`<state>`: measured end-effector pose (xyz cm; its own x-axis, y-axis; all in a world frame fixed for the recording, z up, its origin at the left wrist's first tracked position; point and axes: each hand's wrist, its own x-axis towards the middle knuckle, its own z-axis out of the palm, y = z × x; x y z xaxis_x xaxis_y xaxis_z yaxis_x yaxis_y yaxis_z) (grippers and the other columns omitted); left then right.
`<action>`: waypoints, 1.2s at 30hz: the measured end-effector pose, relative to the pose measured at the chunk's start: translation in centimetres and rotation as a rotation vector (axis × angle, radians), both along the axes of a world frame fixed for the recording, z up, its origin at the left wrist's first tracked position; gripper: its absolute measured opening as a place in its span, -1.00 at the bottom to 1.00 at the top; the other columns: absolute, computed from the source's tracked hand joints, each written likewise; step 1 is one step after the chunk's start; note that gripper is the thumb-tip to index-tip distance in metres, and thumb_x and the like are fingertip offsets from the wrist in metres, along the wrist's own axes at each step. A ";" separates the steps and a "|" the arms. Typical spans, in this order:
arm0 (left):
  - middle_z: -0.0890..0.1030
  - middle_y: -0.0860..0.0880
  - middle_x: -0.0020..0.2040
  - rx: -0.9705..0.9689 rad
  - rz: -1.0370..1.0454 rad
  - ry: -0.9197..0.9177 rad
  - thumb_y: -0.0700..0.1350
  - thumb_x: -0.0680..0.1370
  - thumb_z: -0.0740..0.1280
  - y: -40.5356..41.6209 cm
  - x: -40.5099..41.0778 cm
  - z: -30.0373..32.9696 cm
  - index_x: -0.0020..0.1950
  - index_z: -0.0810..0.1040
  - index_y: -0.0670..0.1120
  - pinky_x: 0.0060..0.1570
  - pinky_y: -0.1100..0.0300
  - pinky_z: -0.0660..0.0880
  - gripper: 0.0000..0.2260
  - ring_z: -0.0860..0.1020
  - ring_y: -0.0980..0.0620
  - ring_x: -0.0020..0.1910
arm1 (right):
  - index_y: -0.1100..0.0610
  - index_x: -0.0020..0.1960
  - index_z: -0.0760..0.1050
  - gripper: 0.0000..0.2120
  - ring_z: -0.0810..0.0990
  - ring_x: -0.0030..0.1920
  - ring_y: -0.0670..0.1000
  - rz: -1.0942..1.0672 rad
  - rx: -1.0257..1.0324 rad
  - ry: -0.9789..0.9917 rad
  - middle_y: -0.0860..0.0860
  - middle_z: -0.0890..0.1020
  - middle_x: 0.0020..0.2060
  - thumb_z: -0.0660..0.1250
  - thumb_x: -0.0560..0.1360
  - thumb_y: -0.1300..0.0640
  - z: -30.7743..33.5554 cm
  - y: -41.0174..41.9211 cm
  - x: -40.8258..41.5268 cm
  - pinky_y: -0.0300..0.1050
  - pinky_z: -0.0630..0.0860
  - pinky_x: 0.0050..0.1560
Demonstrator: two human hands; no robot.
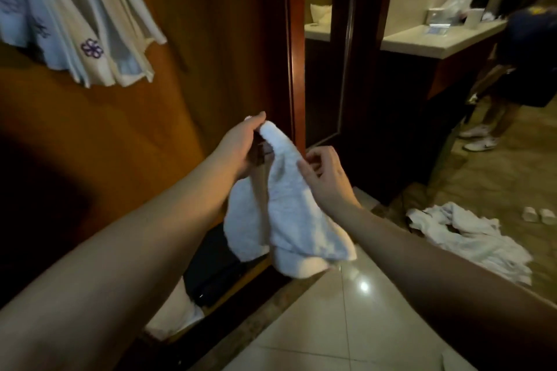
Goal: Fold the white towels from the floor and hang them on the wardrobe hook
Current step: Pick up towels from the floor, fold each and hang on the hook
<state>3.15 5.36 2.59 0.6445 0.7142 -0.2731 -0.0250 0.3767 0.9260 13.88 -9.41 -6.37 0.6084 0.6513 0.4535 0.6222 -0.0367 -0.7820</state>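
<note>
Small white terry towel [289,208], half folded, hangs in the air between both hands in front of the brown wooden wardrobe door [168,117]. Left hand [241,147]: forearm reaching up from lower left, fingers curled round the towel's top corner, thumb on top. Right hand [324,175]: forearm coming in from lower right, fingers bent, pinching the towel's right edge just below the left. The towel's lower folds droop above the glossy pale floor tiles [346,325]. I see a crumpled heap of white towels [470,235] on the floor well to the right. White cloths with a purple flower mark [81,21] hang at the door's upper left. A second person [524,69] stands at the pale counter [434,39], far right.
</note>
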 end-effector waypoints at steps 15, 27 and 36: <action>0.69 -0.19 -0.07 -0.029 0.258 -0.288 -0.07 0.63 0.35 -2.5 -7.1 5.7 0.09 0.51 -0.12 -0.35 0.14 0.63 -0.86 0.72 -0.05 -0.27 | 0.00 -0.04 0.41 -0.83 0.52 -0.12 0.05 -0.141 -0.234 0.014 -0.10 0.47 -0.16 0.17 0.56 -0.09 4.4 4.3 -7.4 -0.12 0.33 -0.29; 0.73 -0.11 -0.12 0.031 0.370 -0.103 0.10 0.61 0.34 1.0 -10.4 5.0 0.01 0.53 -0.04 -0.26 0.12 0.67 -0.79 0.73 -0.01 -0.26 | 0.01 0.03 0.60 -0.71 0.54 -0.17 -0.17 0.044 -0.342 -0.068 -0.16 0.59 -0.19 0.16 0.64 -0.10 5.2 -0.2 -6.1 -0.24 0.43 -0.20; 0.59 0.01 -0.17 0.341 -0.006 0.089 0.37 0.60 0.05 -3.5 -9.8 0.6 0.22 0.52 -0.11 -0.19 0.19 0.43 -0.40 0.57 0.03 -0.19 | 0.09 0.20 0.56 -0.74 0.69 -0.05 0.12 0.132 0.011 0.807 0.18 0.68 0.11 0.31 0.61 -0.04 11.6 2.4 -7.9 0.10 0.61 0.11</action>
<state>-6.68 1.82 3.21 0.6330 0.7705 -0.0749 0.0631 0.0451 0.9970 6.02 -6.96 5.27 0.6688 0.7387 -0.0842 -0.1336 0.0080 -0.9910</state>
